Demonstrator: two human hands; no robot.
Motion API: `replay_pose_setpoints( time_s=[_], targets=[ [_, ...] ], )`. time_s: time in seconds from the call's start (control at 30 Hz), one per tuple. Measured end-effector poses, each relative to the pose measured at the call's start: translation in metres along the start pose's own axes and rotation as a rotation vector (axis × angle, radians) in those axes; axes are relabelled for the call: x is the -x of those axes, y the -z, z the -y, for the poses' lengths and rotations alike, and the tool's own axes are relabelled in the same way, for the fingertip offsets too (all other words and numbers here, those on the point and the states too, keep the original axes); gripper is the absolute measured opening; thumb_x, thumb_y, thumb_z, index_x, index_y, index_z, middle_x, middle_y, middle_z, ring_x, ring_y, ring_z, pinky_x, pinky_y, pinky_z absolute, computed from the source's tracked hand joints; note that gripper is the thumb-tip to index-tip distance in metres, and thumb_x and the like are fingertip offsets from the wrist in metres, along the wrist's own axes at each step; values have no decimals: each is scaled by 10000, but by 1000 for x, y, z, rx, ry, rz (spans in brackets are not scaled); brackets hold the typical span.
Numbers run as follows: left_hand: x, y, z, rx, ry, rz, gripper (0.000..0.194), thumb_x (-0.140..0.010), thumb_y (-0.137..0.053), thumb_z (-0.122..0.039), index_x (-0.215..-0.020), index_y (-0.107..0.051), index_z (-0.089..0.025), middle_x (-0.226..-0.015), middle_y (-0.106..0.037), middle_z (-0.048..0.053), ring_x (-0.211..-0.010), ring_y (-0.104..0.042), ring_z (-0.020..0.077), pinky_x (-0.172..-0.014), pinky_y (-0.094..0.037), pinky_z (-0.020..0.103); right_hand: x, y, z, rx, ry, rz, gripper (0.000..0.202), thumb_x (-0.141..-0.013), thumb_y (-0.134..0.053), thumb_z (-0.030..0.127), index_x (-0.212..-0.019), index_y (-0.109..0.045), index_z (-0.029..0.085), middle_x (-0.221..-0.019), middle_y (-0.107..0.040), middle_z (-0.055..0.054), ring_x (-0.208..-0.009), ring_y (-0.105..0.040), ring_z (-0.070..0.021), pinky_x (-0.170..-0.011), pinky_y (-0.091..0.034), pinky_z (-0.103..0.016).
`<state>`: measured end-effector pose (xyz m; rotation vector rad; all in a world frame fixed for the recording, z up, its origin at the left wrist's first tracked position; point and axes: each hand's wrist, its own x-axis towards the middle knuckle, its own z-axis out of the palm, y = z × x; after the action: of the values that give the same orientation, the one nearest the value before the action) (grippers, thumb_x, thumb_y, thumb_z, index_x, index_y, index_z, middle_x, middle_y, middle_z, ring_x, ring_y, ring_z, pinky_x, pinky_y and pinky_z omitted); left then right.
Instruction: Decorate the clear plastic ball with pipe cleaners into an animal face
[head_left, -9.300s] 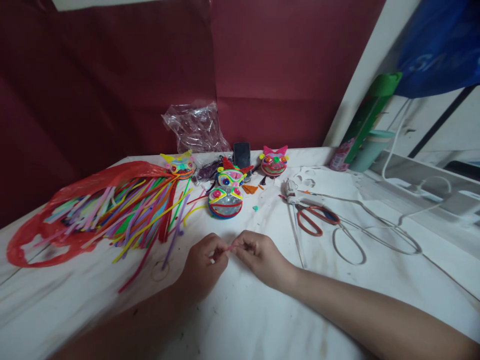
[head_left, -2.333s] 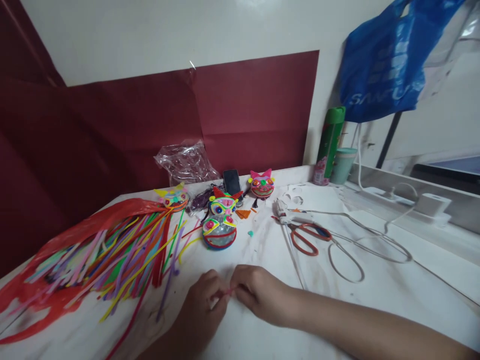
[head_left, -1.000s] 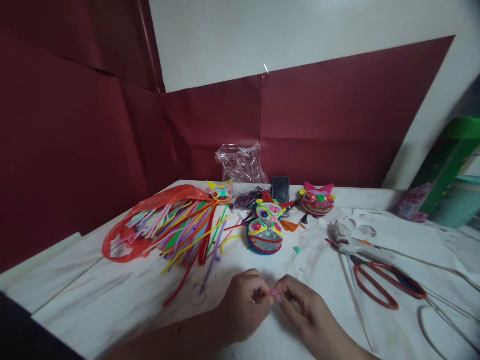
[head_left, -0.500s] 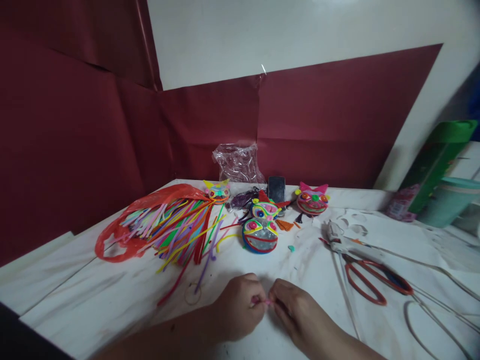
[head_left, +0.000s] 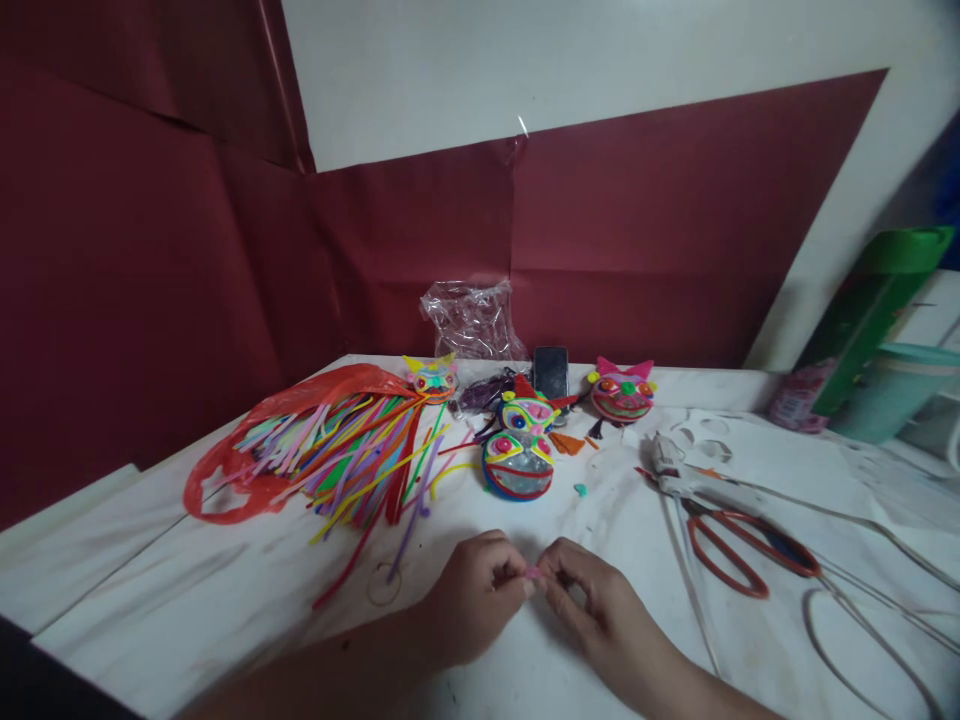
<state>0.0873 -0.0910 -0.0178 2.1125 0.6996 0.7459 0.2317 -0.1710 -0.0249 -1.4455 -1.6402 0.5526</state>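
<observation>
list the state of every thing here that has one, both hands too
left hand, pinching the pink piece
right hand, pinching the pink piece
pink piece, held between both hands' fingertips
scissors, lying down, handles spread; blade opening can't be told
phone, screen dark
clear plastic bag, crumpled
red plastic bag, spread out
coloured strips, loosely fanned out
glue gun, lying down; heat can't be told

The left hand (head_left: pixel 476 598) and right hand (head_left: pixel 604 610) are pictured bare, with the left forearm (head_left: pixel 322 665) and right forearm (head_left: pixel 675 680) also uncovered where shown; the left forearm is marked by a small spot (head_left: pixel 346 645).
</observation>
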Motion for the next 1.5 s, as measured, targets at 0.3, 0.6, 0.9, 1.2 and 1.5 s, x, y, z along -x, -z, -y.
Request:
replay_pose_setpoints(
  time_s=[0.3,0.6,0.9,1.2,1.5],
  targets=[
    [2,-1,8,-130,-89,83,153,-707,-535,-62,-591,-552,-159,-631,-485,-17,-631,-474,118,-591,-337,230,-3,7,-2,251,114,123,193,-864,-367,142,-744,-514,179,-753,-588,-71,-685,-554,-176,-633,-434,-278],
    [1,3,4,-106,-175,88,167,-650,-497,-9,-573,-536,-152,-636,-492,-2,-605,-485,113,-547,-334,214,-5,10,1,111,83,159,166,-867,-420,193,-743,-527,170,-738,-574,-46,-675,-531,-156,-631,-418,-256],
    [-3,2,1,-20,-86,-22,180,-725,-474,-144,-553,-441,-184,-611,-457,-11,-603,-487,135,-568,-370,232,-6,4,7,-52,-12,-43,158,-841,-476,226,-720,-550,156,-682,-523,-10,-638,-483,-126,-600,-393,-225],
    [-3,-2,17,-256,-72,87,179,-779,-445,-184,-602,-467,-188,-634,-513,3,-610,-507,148,-583,-382,249,-9,8,-7,278,246,84,142,-773,-447,80,-775,-569,152,-773,-609,-64,-723,-560,-151,-666,-435,-215],
    [-5,-2,21,-332,-191,101,173,-726,-437,-140,-560,-439,-189,-585,-469,-14,-535,-480,120,-512,-363,211,-11,10,0,307,221,139,116,-755,-493,85,-715,-591,134,-729,-609,-62,-688,-548,-149,-619,-407,-220]
  ],
)
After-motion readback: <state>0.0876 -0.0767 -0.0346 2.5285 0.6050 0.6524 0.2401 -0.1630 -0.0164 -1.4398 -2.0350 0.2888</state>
